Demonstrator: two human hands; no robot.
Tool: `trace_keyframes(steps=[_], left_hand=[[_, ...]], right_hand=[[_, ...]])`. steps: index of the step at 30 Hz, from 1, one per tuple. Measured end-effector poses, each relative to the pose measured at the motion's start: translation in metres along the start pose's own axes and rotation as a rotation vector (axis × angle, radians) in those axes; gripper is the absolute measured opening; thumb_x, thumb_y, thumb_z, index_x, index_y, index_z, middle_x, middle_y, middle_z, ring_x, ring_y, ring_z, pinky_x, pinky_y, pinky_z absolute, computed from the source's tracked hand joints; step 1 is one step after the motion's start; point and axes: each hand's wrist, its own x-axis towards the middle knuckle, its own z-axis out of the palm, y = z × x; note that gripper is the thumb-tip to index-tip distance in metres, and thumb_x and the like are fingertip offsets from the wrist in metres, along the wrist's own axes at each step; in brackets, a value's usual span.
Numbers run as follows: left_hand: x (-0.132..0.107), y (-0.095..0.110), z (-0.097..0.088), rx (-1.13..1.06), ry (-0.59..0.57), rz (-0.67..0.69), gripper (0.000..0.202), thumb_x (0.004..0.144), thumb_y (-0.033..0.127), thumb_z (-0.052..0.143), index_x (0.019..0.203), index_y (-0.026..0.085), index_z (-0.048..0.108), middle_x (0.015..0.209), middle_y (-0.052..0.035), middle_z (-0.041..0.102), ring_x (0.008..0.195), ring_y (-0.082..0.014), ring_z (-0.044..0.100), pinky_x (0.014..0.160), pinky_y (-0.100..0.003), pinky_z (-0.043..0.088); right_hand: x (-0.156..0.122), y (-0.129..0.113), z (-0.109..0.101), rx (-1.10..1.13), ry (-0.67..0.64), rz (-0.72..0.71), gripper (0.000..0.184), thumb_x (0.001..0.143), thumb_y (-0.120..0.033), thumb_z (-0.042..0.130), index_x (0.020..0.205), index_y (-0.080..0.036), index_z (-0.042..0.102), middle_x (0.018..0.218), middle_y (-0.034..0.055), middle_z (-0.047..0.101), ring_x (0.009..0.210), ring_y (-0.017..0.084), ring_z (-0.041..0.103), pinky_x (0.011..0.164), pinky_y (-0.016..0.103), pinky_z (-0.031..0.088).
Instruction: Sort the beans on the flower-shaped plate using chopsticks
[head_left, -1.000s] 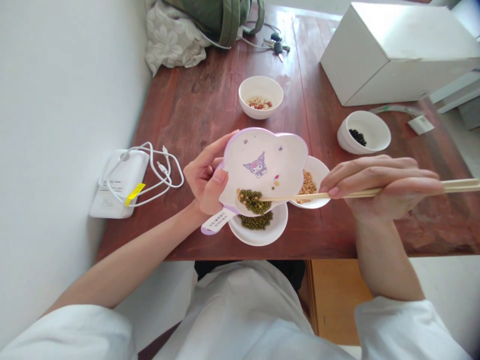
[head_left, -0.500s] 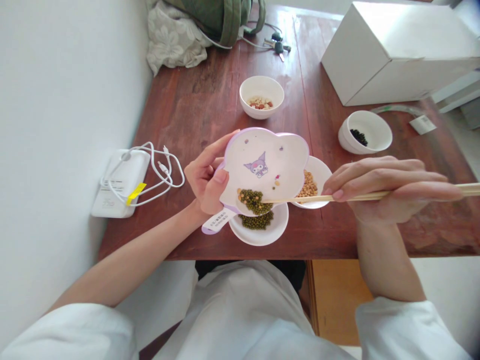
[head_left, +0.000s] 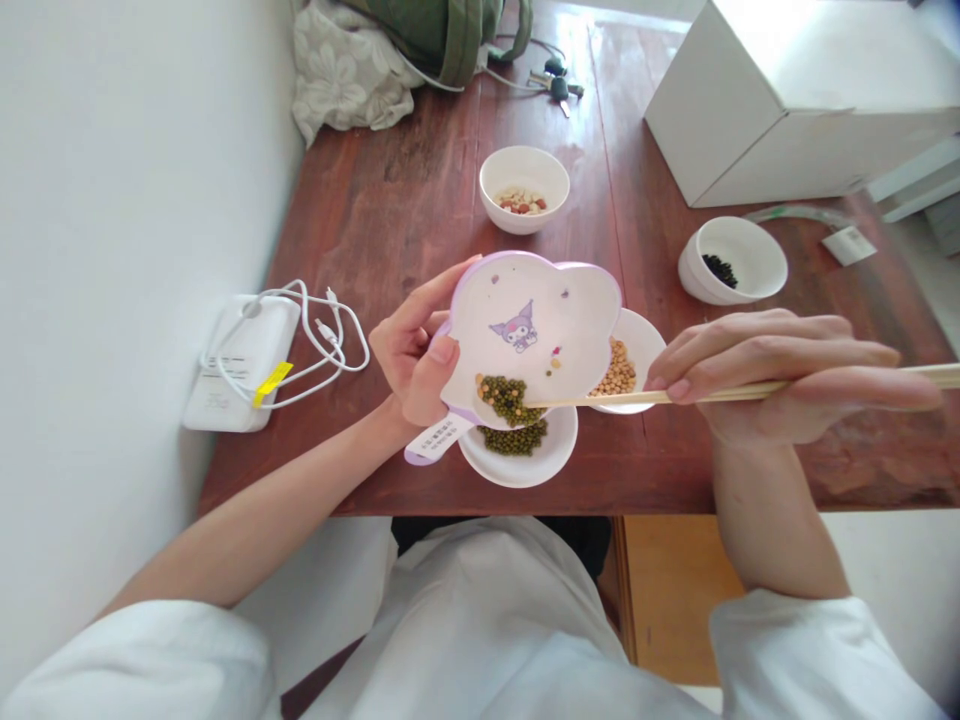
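Observation:
My left hand [head_left: 420, 350] grips the left edge of a white and lilac cartoon plate [head_left: 547, 300], thumb on top, and holds it tilted above the table. Green beans mixed with some yellow ones [head_left: 504, 397] are heaped at its lower edge. Chopsticks [head_left: 720, 394] lie in the closed fingers of my right hand [head_left: 780, 375], their tips at the heap. Under the plate's near edge, a white bowl [head_left: 517, 472] holds green beans; the plate hides its far part. Partly covered on the right is a white bowl [head_left: 646, 350] of yellow beans [head_left: 619, 372].
Farther back stand a white bowl of peanuts [head_left: 523, 190] and a white bowl of black beans [head_left: 739, 262]. A large white box [head_left: 795, 110] is at the back right. A power bank with cables [head_left: 240, 370] lies left by the wall. Keys [head_left: 559, 88] and a green bag [head_left: 420, 40] are at the back.
The whole view has shifted very slightly. My hands, the plate and the chopsticks stay almost as they were; the bean heap looks nearly the same.

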Motion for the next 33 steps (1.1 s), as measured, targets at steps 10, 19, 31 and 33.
trace_keyframes(steps=[10, 19, 31, 33], left_hand=[[0.004, 0.000, 0.003, 0.033, 0.025, 0.184, 0.051, 0.080, 0.071, 0.077, 0.108, 0.029, 0.085, 0.066, -0.0028, 0.070, 0.050, -0.0135, 0.053, 0.045, -0.029, 0.038], [0.005, 0.003, 0.007, -0.028, 0.025, 0.227, 0.050, 0.084, 0.065, 0.077, 0.107, 0.022, 0.087, 0.061, -0.0024, 0.068, 0.042, -0.0084, 0.045, 0.044, -0.027, 0.034], [0.005, 0.003, 0.007, -0.071, -0.103, 0.257, 0.044, 0.093, 0.055, 0.071, 0.119, 0.022, 0.084, 0.064, -0.0018, 0.070, 0.037, -0.0038, 0.033, 0.039, -0.025, 0.025], [0.005, 0.003, 0.007, -0.073, -0.118, 0.277, 0.041, 0.095, 0.052, 0.069, 0.120, 0.023, 0.084, 0.068, -0.0024, 0.072, 0.036, -0.0039, 0.033, 0.038, -0.025, 0.024]], right_hand=[[0.008, 0.002, 0.001, 0.015, -0.025, -0.051, 0.066, 0.112, -0.054, 0.041, 0.069, -0.018, 0.077, 0.064, 0.0037, 0.071, 0.060, 0.019, 0.073, 0.051, 0.029, 0.057], [0.008, 0.007, 0.002, 0.066, -0.014, -0.097, 0.064, 0.112, -0.051, 0.043, 0.070, -0.020, 0.081, 0.054, 0.0056, 0.064, 0.053, 0.022, 0.071, 0.038, 0.032, 0.049], [0.006, 0.007, 0.001, 0.033, -0.028, -0.033, 0.070, 0.112, -0.054, 0.039, 0.069, -0.021, 0.082, 0.057, 0.0083, 0.066, 0.054, 0.023, 0.071, 0.042, 0.033, 0.052], [0.006, 0.008, 0.000, 0.037, -0.033, -0.033, 0.070, 0.112, -0.055, 0.038, 0.069, -0.021, 0.082, 0.056, 0.0080, 0.066, 0.054, 0.022, 0.071, 0.042, 0.032, 0.051]])
